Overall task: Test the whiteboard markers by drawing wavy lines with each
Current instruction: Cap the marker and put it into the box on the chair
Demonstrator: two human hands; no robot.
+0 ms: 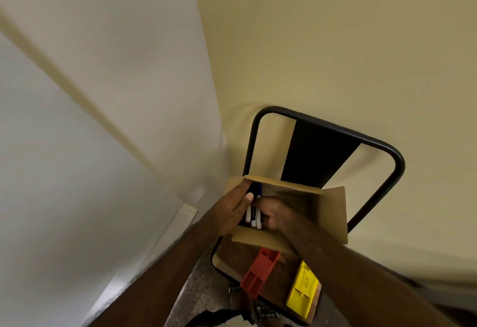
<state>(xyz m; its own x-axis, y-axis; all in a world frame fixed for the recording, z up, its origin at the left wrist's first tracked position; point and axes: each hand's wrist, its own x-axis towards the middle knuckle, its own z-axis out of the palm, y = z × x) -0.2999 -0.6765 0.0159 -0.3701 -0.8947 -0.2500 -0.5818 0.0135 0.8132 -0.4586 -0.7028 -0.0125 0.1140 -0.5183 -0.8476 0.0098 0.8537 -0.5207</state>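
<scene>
Both hands in cardboard box [333, 213] on chair seat [278, 272], lower centre of frame. Right hand [273, 214] grip clamped on whiteboard markers [254, 217]; left hand [232, 210] fingers apart, flat against box wall. Risk: bundle slips, markers scatter; box tips off seat

Both hands [258, 210] crowded the box [333, 213] mouth. Its right half lay free. The chair back [317, 153] blocked behind.
</scene>
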